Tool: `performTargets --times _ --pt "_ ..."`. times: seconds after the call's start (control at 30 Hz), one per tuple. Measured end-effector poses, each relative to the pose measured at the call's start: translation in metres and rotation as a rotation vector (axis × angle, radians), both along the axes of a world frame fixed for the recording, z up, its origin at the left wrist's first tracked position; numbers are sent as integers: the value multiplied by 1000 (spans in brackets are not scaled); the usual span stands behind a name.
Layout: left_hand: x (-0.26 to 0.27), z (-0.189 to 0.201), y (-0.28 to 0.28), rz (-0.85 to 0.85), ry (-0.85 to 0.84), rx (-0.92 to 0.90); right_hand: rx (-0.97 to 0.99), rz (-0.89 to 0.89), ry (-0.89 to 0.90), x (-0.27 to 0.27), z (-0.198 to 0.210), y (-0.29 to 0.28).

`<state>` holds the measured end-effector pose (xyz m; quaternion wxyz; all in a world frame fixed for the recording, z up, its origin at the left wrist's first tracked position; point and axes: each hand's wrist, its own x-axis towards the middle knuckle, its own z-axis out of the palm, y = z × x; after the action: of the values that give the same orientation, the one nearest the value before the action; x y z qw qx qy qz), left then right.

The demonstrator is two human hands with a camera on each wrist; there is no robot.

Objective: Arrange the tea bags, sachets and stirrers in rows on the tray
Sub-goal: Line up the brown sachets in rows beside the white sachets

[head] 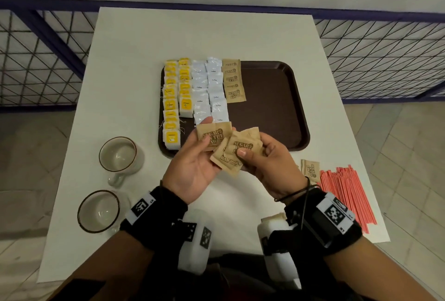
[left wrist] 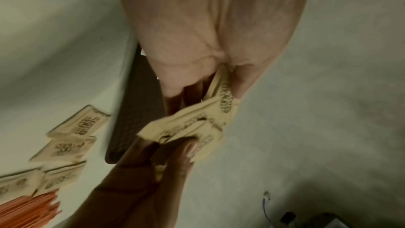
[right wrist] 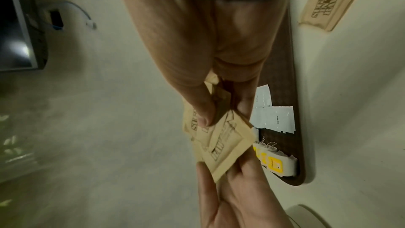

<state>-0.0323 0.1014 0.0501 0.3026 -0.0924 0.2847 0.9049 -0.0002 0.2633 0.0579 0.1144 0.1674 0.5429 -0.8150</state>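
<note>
On the brown tray lie rows of yellow tea bags, white coffee sachets and brown sugar sachets. Both hands hover over the tray's near edge. My left hand pinches one sugar sachet between thumb and fingers. My right hand pinches a fanned bundle of sugar sachets, which touches the left hand's sachet. In the right wrist view the thumb presses on the bundle. Loose sugar sachets and red stirrers lie on the table right of the tray.
Two empty mugs stand on the white table left of the tray. The tray's right half is bare. A wire fence runs behind the table.
</note>
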Motion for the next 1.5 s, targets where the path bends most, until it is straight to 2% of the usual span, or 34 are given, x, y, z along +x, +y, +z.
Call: performTargets --times 0.07,0.37,0.47,0.53,0.63,0.7,0.83,0.9,1.07,1.23,1.5 --pt "-2 2 -5 -21 24 -48 -34 -2 -5 0 1 4" --pt "-3 -1 -5 -13 48 -320 31 -57 48 -2 6 12" --pt "2 -2 0 -31 -7 -268 118 -25 80 -3 4 6" --pt "3 0 2 -47 -50 -189 248 -30 120 -5 3 1" --pt "6 -3 4 -80 -29 -161 448 -7 202 -9 4 -6" --pt "7 -7 4 -94 -3 -167 494 12 234 -10 4 -8" --pt "7 -10 -1 -32 19 -146 372 -177 157 -14 3 5" --pt "6 -11 -3 21 37 -156 301 -192 76 -14 5 16" --pt "3 -12 6 137 49 -173 182 163 -31 0 8 2" --pt "1 -10 17 146 77 -189 193 -25 -5 1 -3 -16" --pt "-7 -6 12 194 89 -225 185 -101 61 -5 0 8"
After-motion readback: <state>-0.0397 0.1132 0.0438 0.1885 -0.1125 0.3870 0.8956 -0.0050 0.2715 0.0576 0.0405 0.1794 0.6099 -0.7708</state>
